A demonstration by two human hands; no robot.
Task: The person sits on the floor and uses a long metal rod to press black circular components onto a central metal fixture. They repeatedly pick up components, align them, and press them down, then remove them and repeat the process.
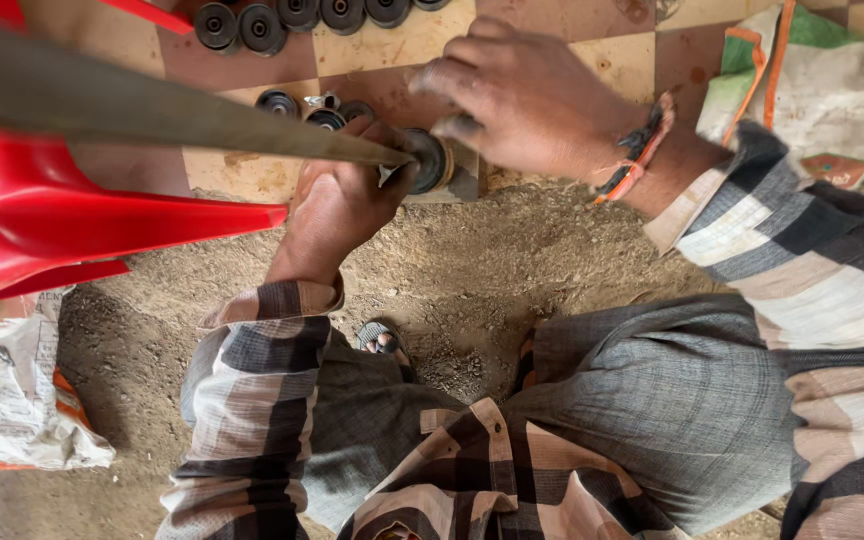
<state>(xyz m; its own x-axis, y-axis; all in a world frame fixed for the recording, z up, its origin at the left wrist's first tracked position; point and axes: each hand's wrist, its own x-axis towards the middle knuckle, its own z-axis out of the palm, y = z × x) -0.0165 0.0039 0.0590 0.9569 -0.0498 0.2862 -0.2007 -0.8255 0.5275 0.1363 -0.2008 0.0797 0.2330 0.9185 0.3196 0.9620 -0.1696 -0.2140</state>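
Checkered tile floor (pixel 252 175) seen at top, packed dirt ground (pixel 472 280) below. Small black round part (pixel 430 160) held at tile edge, on small block. Left hand (pixel 337 205) wrapped shut around long metal file (pixel 152 115), tip set against part. Right hand (pixel 517 95) curled over part, fingertips pressed on it. More black round parts (pixel 262 28) lined on tiles beyond. Red plastic chair (pixel 42 215) at left.

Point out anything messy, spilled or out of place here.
A heap of gritty dust covers the tiled floor under the left hand and right hand, which grip a dark round part. Nothing looks broken.
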